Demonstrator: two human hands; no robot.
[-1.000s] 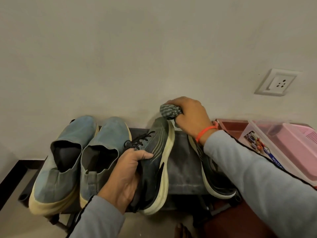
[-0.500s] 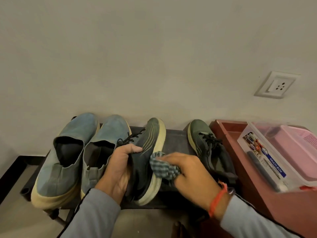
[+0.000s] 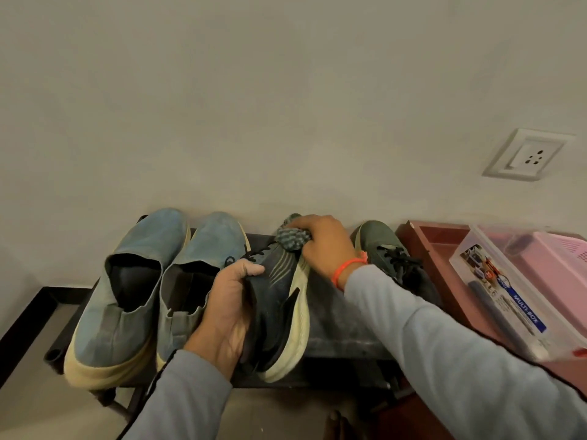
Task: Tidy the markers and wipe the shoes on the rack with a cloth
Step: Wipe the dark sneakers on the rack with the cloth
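Checked cloth (image 3: 293,238) bunched in right hand (image 3: 327,246), apparently on sneaker (image 3: 279,300) toe, left hand (image 3: 227,309) gripping sneaker

1 head cam only, wide-angle, looks fwd and down from above, close over dark metal shoe rack (image 3: 343,341) set against plain off-white wall (image 3: 286,106). Grey sleeves enter from bottom edge. White wall socket (image 3: 529,158) upper right; edges curve w/ lens distortion.

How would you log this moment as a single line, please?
step: wiping | left hand: holds dark sneaker | right hand: cloth at toe | place: rack
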